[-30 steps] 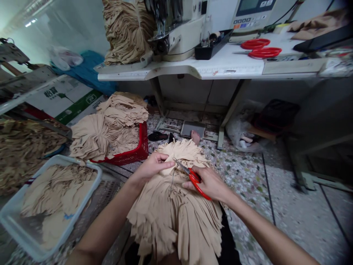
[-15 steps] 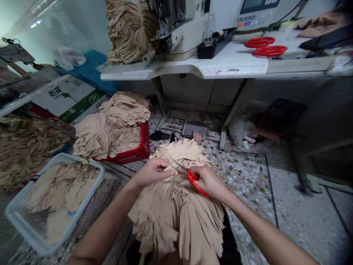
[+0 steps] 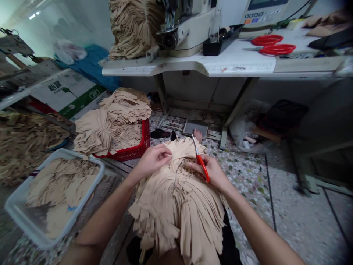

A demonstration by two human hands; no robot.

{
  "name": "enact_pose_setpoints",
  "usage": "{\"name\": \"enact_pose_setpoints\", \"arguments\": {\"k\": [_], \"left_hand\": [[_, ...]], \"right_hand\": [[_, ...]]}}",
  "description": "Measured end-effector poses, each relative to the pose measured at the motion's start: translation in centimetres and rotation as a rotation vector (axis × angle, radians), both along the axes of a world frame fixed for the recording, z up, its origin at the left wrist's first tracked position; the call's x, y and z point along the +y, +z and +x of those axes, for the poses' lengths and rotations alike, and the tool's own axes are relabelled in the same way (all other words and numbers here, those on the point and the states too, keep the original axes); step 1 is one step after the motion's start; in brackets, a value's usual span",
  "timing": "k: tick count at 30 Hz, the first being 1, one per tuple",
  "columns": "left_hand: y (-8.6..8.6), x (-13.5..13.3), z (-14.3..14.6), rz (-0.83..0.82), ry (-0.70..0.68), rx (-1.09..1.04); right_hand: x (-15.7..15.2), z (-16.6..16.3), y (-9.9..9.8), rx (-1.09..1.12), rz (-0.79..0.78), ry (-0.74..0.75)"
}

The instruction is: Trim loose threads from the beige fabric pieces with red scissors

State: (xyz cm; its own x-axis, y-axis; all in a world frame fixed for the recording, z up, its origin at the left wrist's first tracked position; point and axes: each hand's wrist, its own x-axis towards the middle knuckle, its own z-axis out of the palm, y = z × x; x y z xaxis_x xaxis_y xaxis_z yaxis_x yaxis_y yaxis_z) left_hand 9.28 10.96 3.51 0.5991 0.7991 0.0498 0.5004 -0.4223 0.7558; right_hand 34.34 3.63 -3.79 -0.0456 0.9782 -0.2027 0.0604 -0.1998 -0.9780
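A big bundle of beige fabric pieces [image 3: 179, 206], gathered along a middle line, lies across my lap. At its upper left edge my left hand [image 3: 154, 160] is closed in a pinch on the beige fabric; the exact bit between the fingertips is partly hidden. My right hand [image 3: 212, 171] holds red-handled scissors [image 3: 203, 167] at the bundle's right side. Their blades point up and away from me, apart from the left fingers, and look closed. The right thumb and fingertips reach toward the fabric at the gathered middle.
Ahead is a white sewing table [image 3: 182, 68] with a sewing machine [image 3: 190, 33], a fabric stack [image 3: 135, 29] and another pair of red scissors [image 3: 277, 49]. To the left stand a red basket [image 3: 145, 138] and a clear plastic bin [image 3: 100, 176], both holding beige fabric. A foot pedal [image 3: 190, 127] lies under the table.
The scissors have moved from the fabric by my left fingers to the right and turned from pointing left to pointing upward. My left hand has shifted slightly up, still pinching. The view has shifted slightly.
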Motion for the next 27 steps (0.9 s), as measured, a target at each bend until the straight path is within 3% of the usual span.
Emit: {"name": "enact_pose_setpoints", "arguments": {"k": [2,7,10,13,16,18,22,27], "left_hand": [[-0.9,1.2,1.5,0.101,-0.093,0.068],[-3.8,3.8,3.4,0.15,-0.187,0.335],[-4.6,4.3,3.3,0.128,-0.2,0.312],[-3.9,3.8,2.1,-0.107,-0.128,0.097],[-2.2,2.8,0.3,-0.476,-0.048,-0.089],[-0.9,2.1,-0.6,-0.594,-0.011,-0.151],[0.7,0.8,-0.7,-0.621,0.061,-0.316],[0.7,0.1,0.3,-0.571,0.15,-0.439]], "right_hand": [[-0.3,-0.2,0.4,0.069,-0.029,0.018],[-1.7,0.4,-0.3,0.056,-0.071,0.043],[-2.6,1.3,-0.9,0.01,-0.11,0.063],[-3.6,2.0,-1.1,-0.017,-0.135,0.068],[-4.4,2.4,-1.1,0.002,-0.149,0.072],[-4.7,2.3,-1.0,0.019,-0.151,0.089],[-4.6,1.2,-0.2,0.023,-0.128,0.128],[-4.2,-0.5,1.4,0.103,-0.152,0.13]]}}
